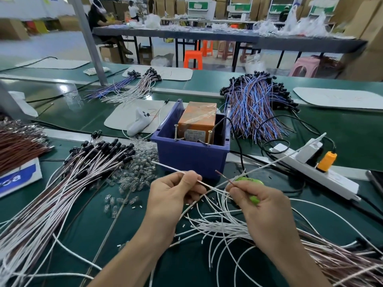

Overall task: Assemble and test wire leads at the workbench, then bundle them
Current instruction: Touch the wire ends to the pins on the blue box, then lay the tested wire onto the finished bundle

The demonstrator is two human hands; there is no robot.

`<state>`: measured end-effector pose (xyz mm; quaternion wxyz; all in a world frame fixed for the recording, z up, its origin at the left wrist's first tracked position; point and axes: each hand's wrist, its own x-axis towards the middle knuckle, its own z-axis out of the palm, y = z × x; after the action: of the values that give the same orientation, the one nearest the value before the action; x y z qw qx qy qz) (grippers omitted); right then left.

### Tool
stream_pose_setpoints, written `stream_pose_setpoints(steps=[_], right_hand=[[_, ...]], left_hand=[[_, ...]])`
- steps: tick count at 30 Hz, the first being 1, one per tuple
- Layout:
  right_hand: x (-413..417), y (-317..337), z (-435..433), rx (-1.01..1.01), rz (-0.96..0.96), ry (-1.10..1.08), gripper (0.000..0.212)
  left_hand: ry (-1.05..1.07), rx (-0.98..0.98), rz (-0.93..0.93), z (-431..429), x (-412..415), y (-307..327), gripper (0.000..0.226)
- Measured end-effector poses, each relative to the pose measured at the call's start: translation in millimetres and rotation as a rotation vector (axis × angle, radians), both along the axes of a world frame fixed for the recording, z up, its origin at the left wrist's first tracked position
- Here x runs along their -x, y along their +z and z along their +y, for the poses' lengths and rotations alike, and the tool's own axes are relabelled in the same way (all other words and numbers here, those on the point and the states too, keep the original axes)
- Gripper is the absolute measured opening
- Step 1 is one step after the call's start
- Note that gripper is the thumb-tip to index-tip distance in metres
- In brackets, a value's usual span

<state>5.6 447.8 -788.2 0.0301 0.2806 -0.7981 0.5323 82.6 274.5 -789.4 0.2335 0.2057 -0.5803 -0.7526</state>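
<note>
The green worktop (342,125) carries most of the evidence of progress. At ten o'clock from the hands lies a broad fan of white-and-brown leads (72,183) already fitted with black caps. At one o'clock, further back, is a thick heap of blue-and-brown leads (255,108), also capped. None of these heaps looks tied, so I judge that bundling is wholly left to do. Straight ahead at twelve o'clock stands a blue bin (192,154) holding an orange box (198,119), probably the tester, though its label is too small to read. A drift of clear bulbs (134,175) lies at eleven o'clock, which suggests much assembly remains.

The loose white wires (217,224), bare of caps, sprawl at six o'clock, directly under and between the wrists. The left hand (172,195) pinches one white wire (172,167) between thumb and fingers, its free end pointing toward ten o'clock. The right hand (261,204), close by but not touching the left, pinches a brown wire (224,177) whose tip points to eleven o'clock. A green tool (253,198) sits partly hidden beneath that hand.
</note>
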Motion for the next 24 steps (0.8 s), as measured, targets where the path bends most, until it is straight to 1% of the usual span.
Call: stream_pose_setpoints(steps=[1,3,4,5,7,9,11,15,19,24], right_hand=[[-0.7,3.9,-1.2,-0.012,0.067,-0.037,0.011],[-1.8,16.0,-5.0,-0.028,0.163,-0.069,0.021],[-0.8,22.8,-7.8,-0.034,0.2,-0.067,0.026],[0.8,29.9,-11.3,-0.052,0.234,-0.058,0.025],[5.4,45.1,-18.8,-0.103,0.271,-0.027,0.016],[12.1,60.4,-25.5,-0.164,0.326,-0.02,0.01],[20.4,74.6,-28.2,-0.247,0.391,-0.027,0.008],[31.4,92.3,-27.4,-0.368,0.361,0.016,0.013],[38.5,93.7,-32.4,-0.344,0.365,0.032,0.012],[40.9,82.7,-36.6,-0.359,0.29,0.071,0.012]], left_hand=[[0.031,0.013,-0.009,-1.4,0.4,1.1,0.026],[0.081,0.058,-0.031,-4.2,1.3,2.8,0.032],[0.095,0.084,-0.043,-5.7,2.2,3.9,0.038],[0.106,0.116,-0.054,-6.7,3.3,5.3,0.046],[0.134,0.226,-0.082,-8.3,6.8,11.4,0.055],[0.183,0.376,-0.115,-9.8,9.7,19.5,0.054],[0.264,0.475,-0.138,-12.6,10.4,24.7,0.045],[0.348,0.481,-0.146,-18.1,6.4,16.9,0.038],[0.325,0.468,-0.164,-18.3,8.6,5.8,0.038],[0.308,0.526,-0.111,-16.9,11.5,3.1,0.042]])
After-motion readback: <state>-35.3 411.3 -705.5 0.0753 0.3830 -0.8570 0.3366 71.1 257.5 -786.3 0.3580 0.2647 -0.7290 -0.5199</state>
